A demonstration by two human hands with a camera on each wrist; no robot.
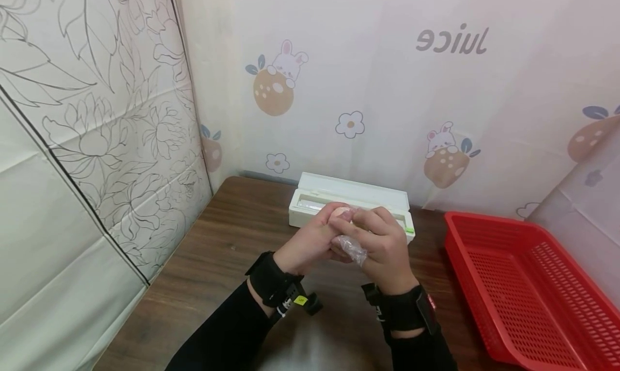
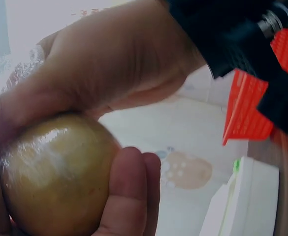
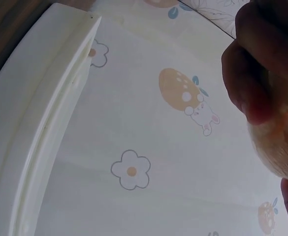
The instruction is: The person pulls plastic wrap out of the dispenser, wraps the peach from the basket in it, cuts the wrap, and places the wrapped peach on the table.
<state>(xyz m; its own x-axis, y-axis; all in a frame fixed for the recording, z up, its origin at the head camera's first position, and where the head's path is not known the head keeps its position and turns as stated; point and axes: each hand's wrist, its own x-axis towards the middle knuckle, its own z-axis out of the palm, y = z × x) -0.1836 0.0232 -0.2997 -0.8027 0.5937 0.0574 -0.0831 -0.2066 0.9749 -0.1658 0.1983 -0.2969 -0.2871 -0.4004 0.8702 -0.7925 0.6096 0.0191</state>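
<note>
Both hands meet around a round yellow-green fruit point(image 2: 60, 177) with glossy cling film stretched over its skin. My left hand point(image 1: 310, 244) holds the fruit from the left, its fingers curled at the fruit's side in the left wrist view. Over the top and right of it bends my right hand point(image 1: 387, 247), gripping the cling film point(image 1: 352, 248), which bunches below its fingers. Much of the fruit is hidden by fingers in the head view; the right wrist view catches a pale, wrapped side of the fruit point(image 3: 279, 152) at the right edge.
Just behind the hands stands a long white cling film box point(image 1: 302, 216) with its lid raised and a clear roll inside. A red plastic basket point(image 1: 484, 301) sits to the right on the brown wooden table point(image 1: 213, 252). Patterned cloth point(image 1: 378, 161) hangs behind the table.
</note>
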